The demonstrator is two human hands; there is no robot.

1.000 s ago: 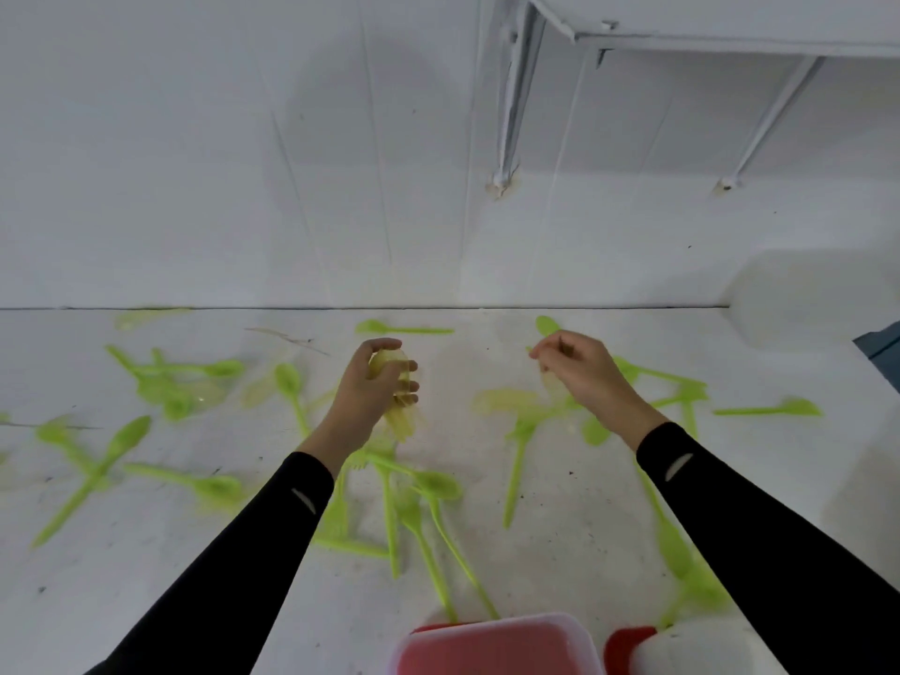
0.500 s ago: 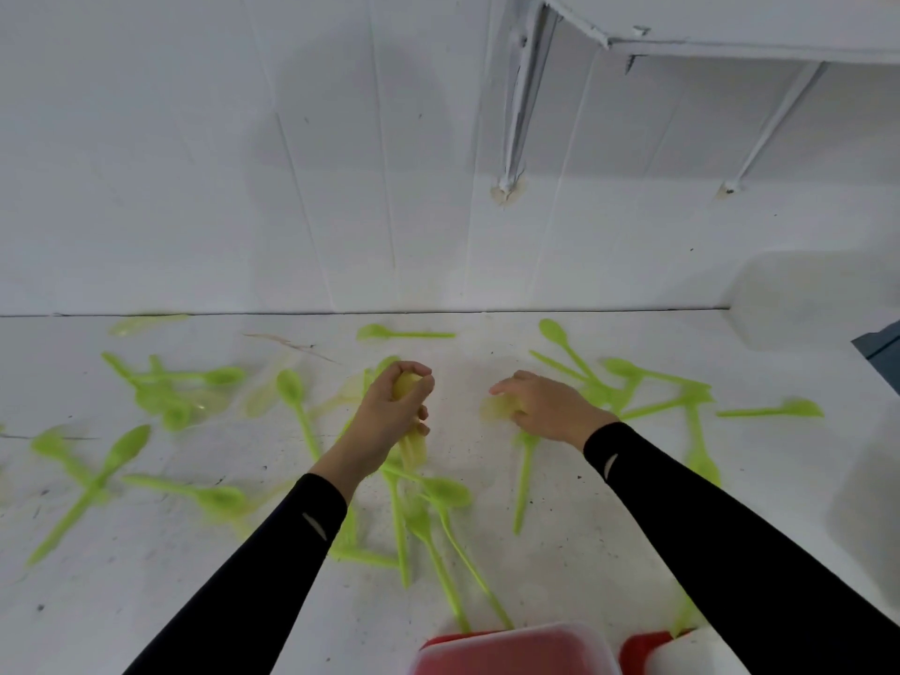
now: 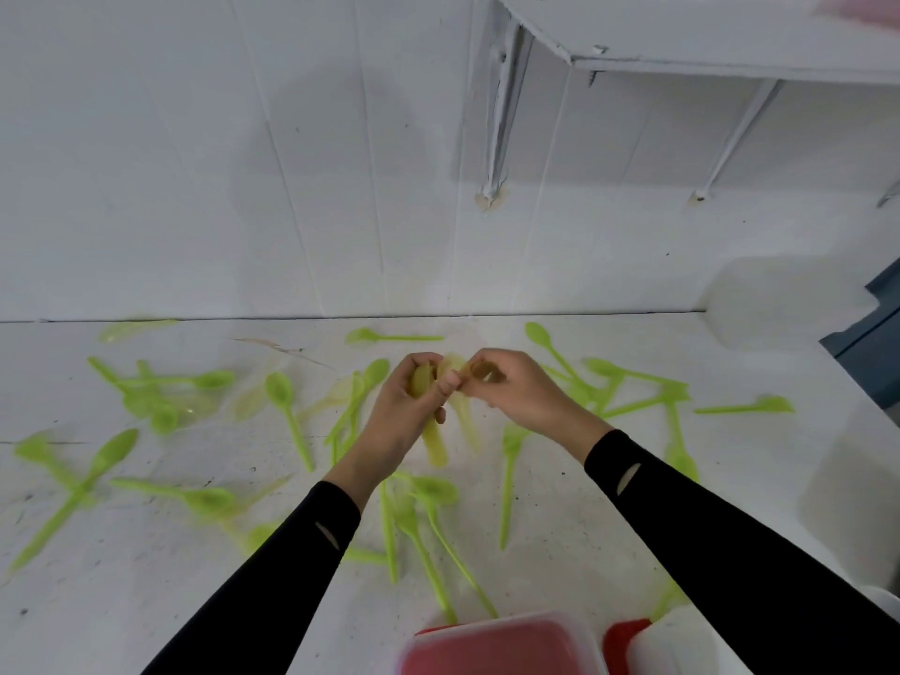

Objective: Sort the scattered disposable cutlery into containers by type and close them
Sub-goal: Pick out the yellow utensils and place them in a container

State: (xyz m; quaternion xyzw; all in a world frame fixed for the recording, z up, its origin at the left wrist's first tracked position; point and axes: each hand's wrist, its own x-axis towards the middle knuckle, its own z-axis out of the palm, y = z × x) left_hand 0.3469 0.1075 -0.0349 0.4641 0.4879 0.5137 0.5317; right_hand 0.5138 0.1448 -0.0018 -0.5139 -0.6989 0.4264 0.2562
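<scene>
From the head view I lose a good deal to blur. The green cutlery (image 3: 287,406) scattered across the white table (image 3: 146,601) is smeared, so I can make out spoons and a fork (image 3: 509,479), but several paler, see-through pieces at the back left I cannot tell by type. The red container (image 3: 506,645) with its clear rim is cut off by the bottom edge. A second red container (image 3: 618,635) beside it is half hidden behind a blurred white object (image 3: 682,645), and I cannot tell whether either is lidded. The left hand (image 3: 411,406) is curled round a bundle of pale yellow-green spoons (image 3: 435,445), bowls up by the fingers and handles hanging below the palm. The right hand (image 3: 521,392) meets it above the middle of the table, its fingertips pinching a pale piece (image 3: 460,370) at the top of that bundle. Thumb and fingers of the two hands touch there, and how the piece sits among the others is too blurred to read. Both sleeves run back to the lower corners of the picture. The table ends at the wall (image 3: 195,163) behind and slants off along its right edge near a dark blue object (image 3: 876,343). A shelf (image 3: 730,36) overhangs the upper right. Bare table shows between the arms and near the left front.
</scene>
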